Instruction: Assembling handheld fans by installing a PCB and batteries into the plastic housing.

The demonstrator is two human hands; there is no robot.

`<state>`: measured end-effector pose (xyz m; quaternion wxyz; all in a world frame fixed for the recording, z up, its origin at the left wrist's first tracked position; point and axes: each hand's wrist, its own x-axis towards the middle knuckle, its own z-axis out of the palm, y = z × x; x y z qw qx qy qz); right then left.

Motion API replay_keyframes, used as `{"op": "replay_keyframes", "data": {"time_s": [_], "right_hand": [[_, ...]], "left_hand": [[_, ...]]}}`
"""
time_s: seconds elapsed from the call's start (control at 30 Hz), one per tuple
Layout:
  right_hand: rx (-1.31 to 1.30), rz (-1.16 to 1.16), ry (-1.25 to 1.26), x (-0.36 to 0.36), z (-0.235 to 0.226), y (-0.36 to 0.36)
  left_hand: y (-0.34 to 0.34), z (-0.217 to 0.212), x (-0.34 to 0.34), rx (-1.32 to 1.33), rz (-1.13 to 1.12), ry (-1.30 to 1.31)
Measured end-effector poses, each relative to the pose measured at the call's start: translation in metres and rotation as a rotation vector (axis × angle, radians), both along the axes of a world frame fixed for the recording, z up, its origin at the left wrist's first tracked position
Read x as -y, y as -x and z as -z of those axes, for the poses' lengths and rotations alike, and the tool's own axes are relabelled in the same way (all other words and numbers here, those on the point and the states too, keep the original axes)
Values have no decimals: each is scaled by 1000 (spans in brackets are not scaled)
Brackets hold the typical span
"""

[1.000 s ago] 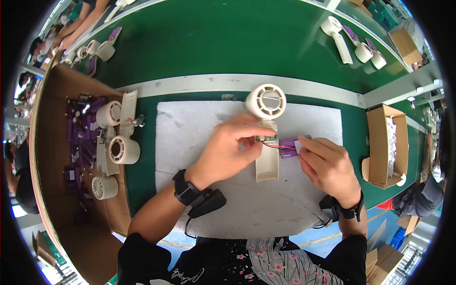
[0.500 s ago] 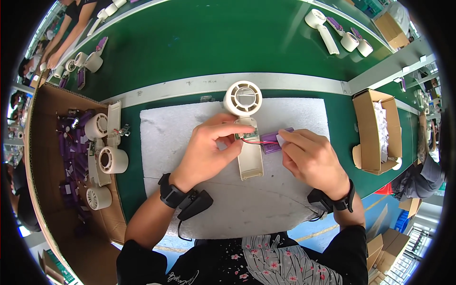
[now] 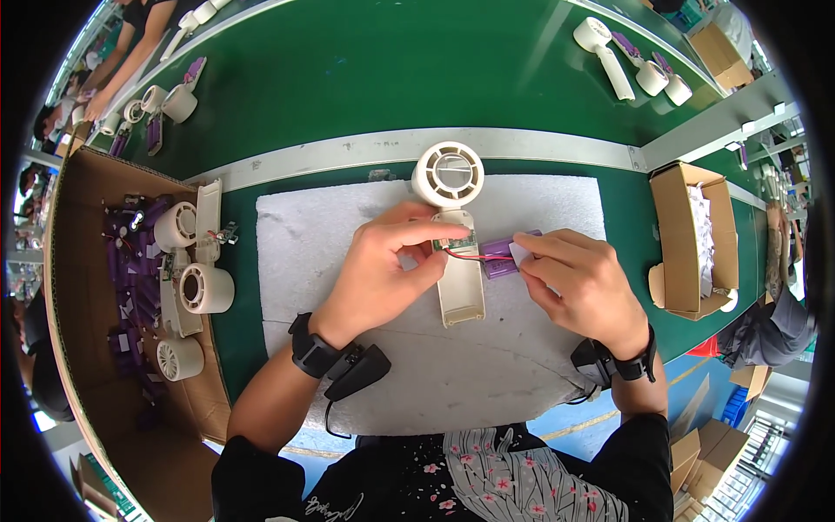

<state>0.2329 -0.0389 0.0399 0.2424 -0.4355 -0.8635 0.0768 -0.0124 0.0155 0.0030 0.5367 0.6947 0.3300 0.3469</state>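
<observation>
A cream handheld fan (image 3: pixel 461 291) lies on the white foam sheet, its round head away from me and its handle open. Inside the handle sits a small green circuit board (image 3: pixel 457 240). Red and black wires (image 3: pixel 470 257) run from it to a purple battery pack (image 3: pixel 500 261) just right of the handle. The thumb and forefinger of my left hand (image 3: pixel 378 270) grip the fan at the board. My right hand (image 3: pixel 584 283) pinches a small white slip (image 3: pixel 520 255) at the right end of the battery pack; its fingers partly cover both.
At left stands a cardboard box (image 3: pixel 183 409) holding purple packs and cream fan parts. A smaller box (image 3: pixel 678 300) with white slips is at right. Beyond a metal rail (image 3: pixel 348 155), more fans (image 3: pixel 604 56) lie on the green surface. Another person's arms (image 3: pixel 130 65) reach in at far left.
My right hand has shifted slightly to the right, and its fingers have changed pose around the white slip. The left hand keeps its grip. The whole view has moved a little.
</observation>
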Motion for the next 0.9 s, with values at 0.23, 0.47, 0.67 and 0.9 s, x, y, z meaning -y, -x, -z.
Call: {"op": "replay_keyframes", "data": {"time_s": [0.23, 0.47, 0.67, 0.9], "right_hand": [[-7, -1, -1, -1, 0, 1], [-20, 33, 4, -1, 2, 2], [-38, 49, 30, -4, 5, -3], [-126, 84, 117, -7, 5, -7]], "left_hand": [[-2, -1, -2, 15, -23, -5], [-3, 1, -1, 28, -27, -16], [-2, 1, -1, 26, -22, -13], [-2, 1, -1, 45, -31, -14]]}}
